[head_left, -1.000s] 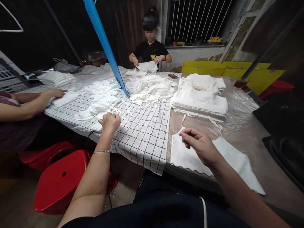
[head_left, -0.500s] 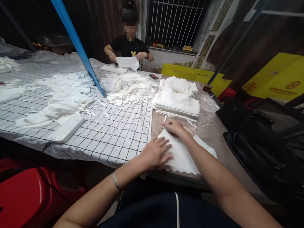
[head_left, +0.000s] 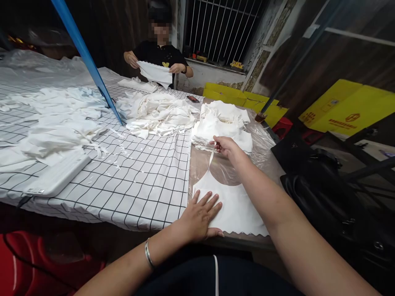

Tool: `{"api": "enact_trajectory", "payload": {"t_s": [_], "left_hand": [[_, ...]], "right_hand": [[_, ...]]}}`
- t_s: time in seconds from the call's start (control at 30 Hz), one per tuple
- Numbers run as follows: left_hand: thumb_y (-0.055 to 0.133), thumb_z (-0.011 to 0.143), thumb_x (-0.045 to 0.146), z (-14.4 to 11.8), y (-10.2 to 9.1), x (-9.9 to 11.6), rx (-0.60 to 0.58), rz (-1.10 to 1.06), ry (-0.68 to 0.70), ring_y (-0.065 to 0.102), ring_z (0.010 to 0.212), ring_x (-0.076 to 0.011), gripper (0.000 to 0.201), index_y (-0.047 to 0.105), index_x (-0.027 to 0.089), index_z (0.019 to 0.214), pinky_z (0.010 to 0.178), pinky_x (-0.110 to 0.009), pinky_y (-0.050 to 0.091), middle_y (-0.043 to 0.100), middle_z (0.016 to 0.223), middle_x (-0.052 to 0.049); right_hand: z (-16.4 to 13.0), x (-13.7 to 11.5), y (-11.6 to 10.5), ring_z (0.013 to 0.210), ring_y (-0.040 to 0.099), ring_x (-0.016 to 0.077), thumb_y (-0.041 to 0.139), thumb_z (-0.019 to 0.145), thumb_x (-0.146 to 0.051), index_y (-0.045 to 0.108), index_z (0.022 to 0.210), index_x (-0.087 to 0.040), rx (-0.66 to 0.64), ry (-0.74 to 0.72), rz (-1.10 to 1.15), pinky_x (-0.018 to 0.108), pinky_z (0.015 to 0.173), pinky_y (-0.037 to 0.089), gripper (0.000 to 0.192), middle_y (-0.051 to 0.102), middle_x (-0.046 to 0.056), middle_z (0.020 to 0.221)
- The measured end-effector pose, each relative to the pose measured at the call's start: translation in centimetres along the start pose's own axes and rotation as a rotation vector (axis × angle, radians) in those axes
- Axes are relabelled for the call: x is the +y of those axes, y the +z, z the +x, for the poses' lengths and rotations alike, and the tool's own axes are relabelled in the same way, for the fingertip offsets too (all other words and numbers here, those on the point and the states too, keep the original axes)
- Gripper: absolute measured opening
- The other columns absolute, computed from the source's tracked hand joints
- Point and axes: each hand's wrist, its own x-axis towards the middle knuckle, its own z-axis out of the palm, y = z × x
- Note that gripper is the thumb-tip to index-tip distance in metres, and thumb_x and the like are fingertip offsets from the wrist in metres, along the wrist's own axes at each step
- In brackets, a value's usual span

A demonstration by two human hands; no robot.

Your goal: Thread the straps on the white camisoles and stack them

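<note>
A white camisole-like garment [head_left: 234, 209] with a wavy lower hem lies flat at the table's front edge. My left hand [head_left: 202, 216] rests on its left side, palm down with fingers spread. My right hand [head_left: 225, 147] pinches the thin white strap [head_left: 211, 158] and pulls it taut, away from me. The garment's right side is partly hidden under my right forearm. Just beyond my right hand sits a stack of folded white garments [head_left: 224, 127].
Loose white garments [head_left: 160, 115] heap on the checked cloth [head_left: 138, 185]. A blue post [head_left: 89, 61] rises through the left side. Across the table a person [head_left: 160, 53] holds up a white cloth piece. A black bag [head_left: 327, 197] stands at right, red stools [head_left: 55, 259] at lower left.
My left hand has settled flat on the garment. My right hand has moved away from me, stretching the strap. The person opposite has tilted and raised their cloth piece.
</note>
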Motion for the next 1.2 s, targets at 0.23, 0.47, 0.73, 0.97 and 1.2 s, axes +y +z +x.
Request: {"api": "enact_trajectory", "payload": {"t_s": [0.23, 0.47, 0.73, 0.97, 1.2], "left_hand": [[0.025, 0.089, 0.076, 0.1, 0.1, -0.1, 0.003, -0.006, 0.018, 0.016, 0.147, -0.0351, 0.087, 0.031, 0.017, 0.152, 0.116, -0.062, 0.008, 0.023, 0.157, -0.015], [0.026, 0.089, 0.076, 0.2, 0.5, -0.2, 0.038, -0.013, 0.016, 0.017, 0.147, -0.0337, 0.086, 0.032, 0.018, 0.151, 0.116, -0.061, 0.008, 0.026, 0.157, -0.014], [0.026, 0.089, 0.076, 0.3, 0.8, -0.1, 0.059, 0.029, 0.009, 0.019, 0.146, -0.0351, 0.085, 0.033, 0.018, 0.151, 0.115, -0.061, 0.01, 0.027, 0.156, -0.016], [0.035, 0.087, 0.076, -0.4, 0.5, 0.3, 0.065, -0.01, 0.001, 0.02, 0.146, -0.0357, 0.084, 0.037, 0.02, 0.149, 0.116, -0.06, 0.01, 0.028, 0.156, -0.016], [0.038, 0.097, 0.055, 0.4, -2.8, 2.1, 0.327, -1.02, -0.343, 0.06, 0.114, -0.032, 0.051, 0.07, 0.016, 0.097, 0.103, -0.049, 0.039, 0.069, 0.114, -0.015]], "right_hand": [[-0.1, 0.4, -3.9, 0.108, 0.051, 0.0307, 0.065, 0.08, -0.01, 0.059, 0.109, -0.021, 0.326, -0.471, -0.736, 0.04, 0.091, 0.042, 0.032, 0.058, 0.011, 0.113], [-1.4, 4.6, -1.9, 0.096, 0.058, 0.0266, 0.078, 0.07, -0.018, 0.065, 0.076, -0.02, -0.49, -0.408, -0.936, 0.031, 0.084, 0.044, 0.015, 0.064, 0.002, 0.079], [-1.9, 5.8, -0.9, 0.066, 0.052, 0.0127, 0.078, 0.069, -0.014, 0.06, 0.079, -0.017, -0.445, -0.355, -0.725, 0.018, 0.054, 0.037, 0.02, 0.059, -0.002, 0.073], [-3.6, 4.4, -1.2, 0.054, 0.05, 0.0112, 0.057, 0.079, -0.007, 0.039, 0.065, -0.02, -0.461, -0.283, -0.522, 0.018, 0.05, 0.038, 0.026, 0.048, -0.005, 0.053], [-9.9, 2.3, -5.3, 0.06, 0.053, 0.0138, 0.063, 0.085, -0.024, 0.052, 0.086, -0.018, -0.419, -0.378, -0.264, 0.021, 0.054, 0.041, 0.012, 0.058, 0.0, 0.069]]}}
